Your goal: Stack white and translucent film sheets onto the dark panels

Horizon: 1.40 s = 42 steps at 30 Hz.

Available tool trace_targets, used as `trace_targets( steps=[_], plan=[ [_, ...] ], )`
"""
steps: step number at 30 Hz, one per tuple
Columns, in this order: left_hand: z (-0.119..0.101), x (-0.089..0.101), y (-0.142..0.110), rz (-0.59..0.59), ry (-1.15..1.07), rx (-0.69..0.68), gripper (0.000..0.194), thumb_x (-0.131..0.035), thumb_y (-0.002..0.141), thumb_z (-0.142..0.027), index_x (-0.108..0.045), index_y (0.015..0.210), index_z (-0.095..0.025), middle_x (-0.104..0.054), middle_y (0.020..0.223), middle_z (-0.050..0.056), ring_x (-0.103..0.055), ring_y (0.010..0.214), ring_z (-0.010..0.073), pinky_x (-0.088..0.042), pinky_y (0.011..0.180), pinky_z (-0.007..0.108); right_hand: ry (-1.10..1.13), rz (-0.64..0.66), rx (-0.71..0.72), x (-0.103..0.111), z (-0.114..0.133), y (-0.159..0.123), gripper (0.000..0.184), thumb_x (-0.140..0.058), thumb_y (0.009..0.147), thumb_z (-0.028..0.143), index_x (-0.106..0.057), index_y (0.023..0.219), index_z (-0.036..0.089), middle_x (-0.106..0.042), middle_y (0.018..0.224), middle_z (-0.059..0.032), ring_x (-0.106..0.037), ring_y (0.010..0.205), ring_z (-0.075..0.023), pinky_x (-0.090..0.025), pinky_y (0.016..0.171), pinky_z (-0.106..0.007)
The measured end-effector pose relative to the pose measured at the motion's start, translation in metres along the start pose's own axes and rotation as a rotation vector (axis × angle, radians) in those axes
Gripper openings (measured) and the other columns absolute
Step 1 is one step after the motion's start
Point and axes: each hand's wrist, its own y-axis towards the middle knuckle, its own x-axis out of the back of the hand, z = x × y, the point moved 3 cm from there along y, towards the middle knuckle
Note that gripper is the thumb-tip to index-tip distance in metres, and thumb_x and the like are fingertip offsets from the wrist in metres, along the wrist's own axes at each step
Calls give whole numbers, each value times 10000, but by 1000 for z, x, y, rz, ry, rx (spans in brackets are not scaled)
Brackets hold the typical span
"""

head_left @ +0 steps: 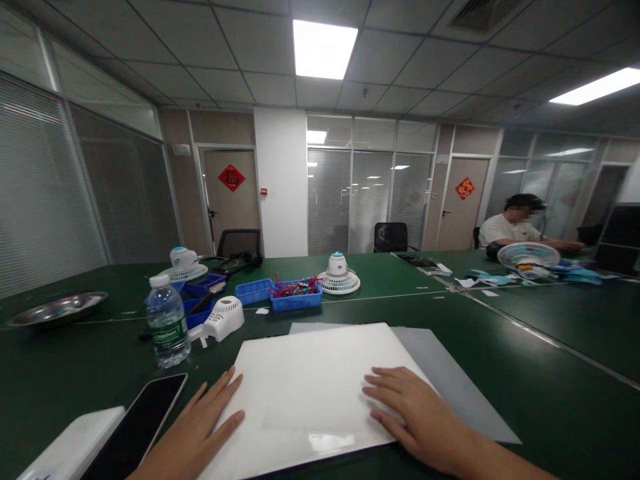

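Observation:
A large white sheet or board point(310, 380) with a glossy surface lies flat in front of me. Under it, a grey sheet point(450, 380) sticks out at the back and right. My left hand point(200, 420) rests on the white board's left edge, fingers outstretched. On the right part of the board lies my right hand point(405, 407), palm down with the fingers a little spread. Neither hand grips anything. Beside my left hand lie a black-screened phone point(140, 427) and a white box-like object point(75, 447).
On the green table point(500, 340) stand a water bottle point(169, 327), a white fan housing point(225, 319), blue trays point(297, 302), one with red wires, small fans point(339, 277) and a metal tray point(60, 308). A person point(515, 227) sits at the far right behind a fan guard point(529, 255).

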Motion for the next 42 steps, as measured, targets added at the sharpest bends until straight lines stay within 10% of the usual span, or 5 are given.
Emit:
trace_targets(
  steps=[5,17,25,42],
  plan=[
    [1,-3,1,-16,1,-12,623,-423,969,-606,-332,1522,-334,-244,1609,7,-292,1472,324,-291,1189,564,-196,-76,-302,-9,-44,1,531,-385,977,537,-685,1246,190,-615,1332,-161,-544,1248,-358,-383,1068,-609],
    [11,-13,2,-66,6,-51,625,-462,972,-566,-297,1529,-335,-256,1613,22,-316,1465,325,-308,1185,551,76,162,-139,-8,-27,-4,642,-379,953,671,-470,1475,308,-360,1581,-35,-350,1445,-259,-296,1192,-469],
    [12,-12,3,-43,29,-30,638,-449,962,-604,-311,1531,-353,-248,1619,0,-298,1476,317,-292,1197,544,-150,-34,-266,-1,-40,3,559,-314,994,557,-725,1156,214,-688,1203,-122,-642,1072,-293,-487,972,-510],
    [4,-6,1,6,16,-18,647,-407,974,-611,-261,1542,-336,-195,1620,-5,-267,1485,296,-266,1204,540,-80,63,-145,-6,-28,0,600,-380,954,639,-600,1367,264,-560,1423,-102,-509,1294,-313,-355,1116,-511]
  ],
)
